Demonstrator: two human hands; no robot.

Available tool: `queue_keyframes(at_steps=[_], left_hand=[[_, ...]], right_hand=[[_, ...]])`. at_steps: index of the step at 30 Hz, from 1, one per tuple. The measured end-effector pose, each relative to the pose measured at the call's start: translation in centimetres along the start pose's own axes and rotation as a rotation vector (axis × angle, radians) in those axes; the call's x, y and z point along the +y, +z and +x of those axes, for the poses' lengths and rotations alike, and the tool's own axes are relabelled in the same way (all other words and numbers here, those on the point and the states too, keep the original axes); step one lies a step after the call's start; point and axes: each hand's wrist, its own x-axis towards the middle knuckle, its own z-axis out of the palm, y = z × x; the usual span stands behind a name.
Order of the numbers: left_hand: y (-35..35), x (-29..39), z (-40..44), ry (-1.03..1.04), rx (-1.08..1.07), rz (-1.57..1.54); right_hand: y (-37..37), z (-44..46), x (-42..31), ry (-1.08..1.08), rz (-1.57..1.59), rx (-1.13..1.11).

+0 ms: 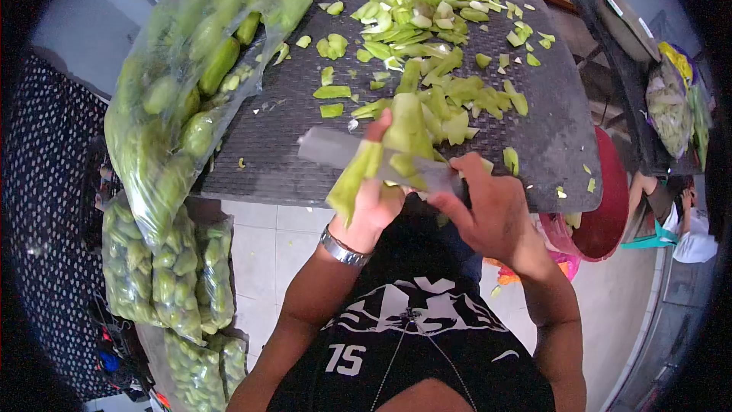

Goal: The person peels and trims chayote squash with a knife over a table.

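My left hand (377, 202), with a metal watch on the wrist, is closed around a pale green peeled vegetable (408, 126), whose exact kind I cannot make out. My right hand (488, 202) grips a broad-bladed knife (332, 146). Its blade lies crosswise against the vegetable and is slightly blurred; my fingers cover the handle. Just beyond both hands, cut green slices (457, 103) are strewn over the dark textured table (282, 156). Farther back rises a larger heap of pale green slices (415, 11).
A big clear bag of whole green produce (206, 61) leans over the table's left side. Below it stand several filled bags (171, 259). At the right are a red tub (606, 198) under the table edge and another person (690, 221) farther off.
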Motion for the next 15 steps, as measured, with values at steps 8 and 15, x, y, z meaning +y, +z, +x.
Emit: queue_keyframes(at_steps=[8,15], left_hand=[[-2.3,-0.2,2.4,-0.232,-0.146,-0.224],[-1.7,-0.2,0.3,-0.191,-0.196,-0.085]], right_hand=[[-0.1,0.1,0.2,-0.11,-0.112,-0.058],[-0.6,1.2,3.8,0.048,-0.065,0.004]])
